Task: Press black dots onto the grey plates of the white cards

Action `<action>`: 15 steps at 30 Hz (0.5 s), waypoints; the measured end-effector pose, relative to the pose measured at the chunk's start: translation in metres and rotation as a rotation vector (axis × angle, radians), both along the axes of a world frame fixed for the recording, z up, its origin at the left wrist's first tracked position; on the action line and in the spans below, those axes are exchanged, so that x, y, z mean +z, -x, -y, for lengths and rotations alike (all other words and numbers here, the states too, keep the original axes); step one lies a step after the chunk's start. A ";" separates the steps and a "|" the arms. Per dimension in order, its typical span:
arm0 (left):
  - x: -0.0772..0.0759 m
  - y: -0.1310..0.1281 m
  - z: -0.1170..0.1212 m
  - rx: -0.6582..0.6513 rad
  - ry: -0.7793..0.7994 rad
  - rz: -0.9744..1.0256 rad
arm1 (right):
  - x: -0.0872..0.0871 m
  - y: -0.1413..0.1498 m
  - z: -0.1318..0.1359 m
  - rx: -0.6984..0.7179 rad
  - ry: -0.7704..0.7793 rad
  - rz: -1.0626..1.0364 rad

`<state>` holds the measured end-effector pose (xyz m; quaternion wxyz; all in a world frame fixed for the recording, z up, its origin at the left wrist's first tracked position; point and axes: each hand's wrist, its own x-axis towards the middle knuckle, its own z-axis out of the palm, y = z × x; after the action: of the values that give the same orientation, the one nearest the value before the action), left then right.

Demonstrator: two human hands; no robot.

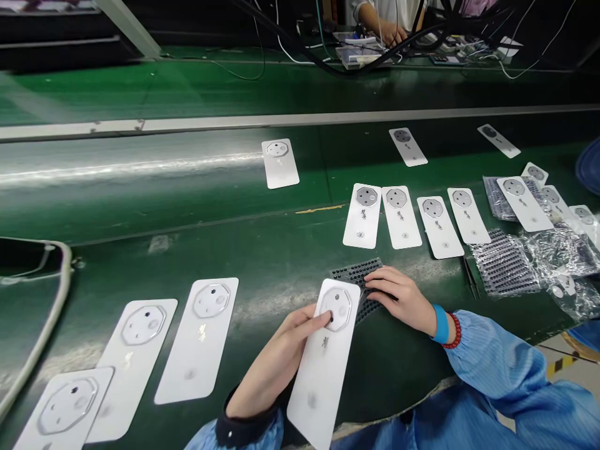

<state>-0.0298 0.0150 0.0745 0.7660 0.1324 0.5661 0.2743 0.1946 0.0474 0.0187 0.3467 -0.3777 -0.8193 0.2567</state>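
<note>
The left hand [276, 365] is closed on the edge of a long white card [319, 390], with its fingertips pressing at a clear octagonal cover [335, 309] near the card's top, which has a small black dot at its lower edge. The card sits tilted at bottom centre, partly over a black dotted sheet [357, 277]. The right hand [398, 299] lies relaxed and ungripping on that sheet, with a blue wristband [440, 324] and red beads [454, 331] at its wrist.

Three matching cards [140, 350] lie at lower left. More cards [400, 217] run in a row at centre right, beside dark tweezers [471, 278] and plastic bags of dotted sheets [504, 262]. All rest on a green conveyor belt [164, 219]. At the top, a co-worker's hand [391, 31] works beyond cables [337, 53].
</note>
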 end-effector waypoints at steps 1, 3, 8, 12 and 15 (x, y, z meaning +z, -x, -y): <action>-0.003 -0.003 -0.002 0.006 -0.020 0.072 | 0.002 0.000 0.000 0.012 -0.009 -0.005; -0.013 -0.009 -0.006 0.035 -0.045 0.186 | 0.005 0.002 0.001 0.030 -0.017 0.001; -0.031 -0.017 -0.007 0.126 -0.009 0.244 | 0.011 0.005 0.005 0.041 0.008 0.021; -0.026 -0.017 -0.005 0.181 0.012 0.271 | 0.013 0.005 0.006 0.064 0.012 0.000; -0.022 -0.019 -0.004 0.175 0.013 0.303 | 0.011 0.003 0.005 0.053 -0.030 0.034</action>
<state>-0.0112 0.0190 0.0520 0.8166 0.0347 0.4552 0.3532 0.1915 0.0421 0.0298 0.3314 -0.3550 -0.8385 0.2469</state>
